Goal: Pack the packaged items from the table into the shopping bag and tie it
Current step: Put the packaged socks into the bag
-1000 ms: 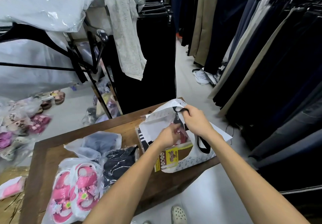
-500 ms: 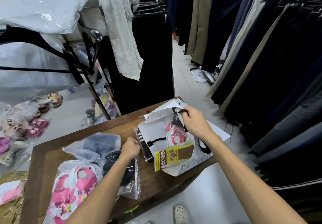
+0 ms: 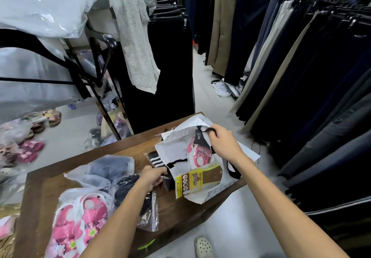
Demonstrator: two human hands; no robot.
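Observation:
A white shopping bag [image 3: 239, 183] with black handles lies on the right end of the wooden table [image 3: 50, 179]. My right hand [image 3: 222, 143] grips its upper black handle and holds the mouth apart. Inside show a pink sandal pack [image 3: 198, 153] and a yellow-labelled sock pack [image 3: 192, 181]. My left hand [image 3: 152, 177] is closed on a black-and-white striped sock pack [image 3: 158, 163] at the bag's left edge. On the table lie a dark garment pack [image 3: 128, 189], a grey garment pack [image 3: 108, 167] and a pink sandal bag [image 3: 80, 221].
Racks of dark trousers [image 3: 301, 77] line the right side of the aisle. A black rack with a grey cloth [image 3: 138, 42] stands behind the table. Bagged shoes [image 3: 22, 143] lie on the floor at the left. My white shoe [image 3: 202, 247] shows below the table edge.
My left hand left the bag's mouth, swept left over the table, then came back right onto the striped sock pack. My right hand kept hold of the bag handle.

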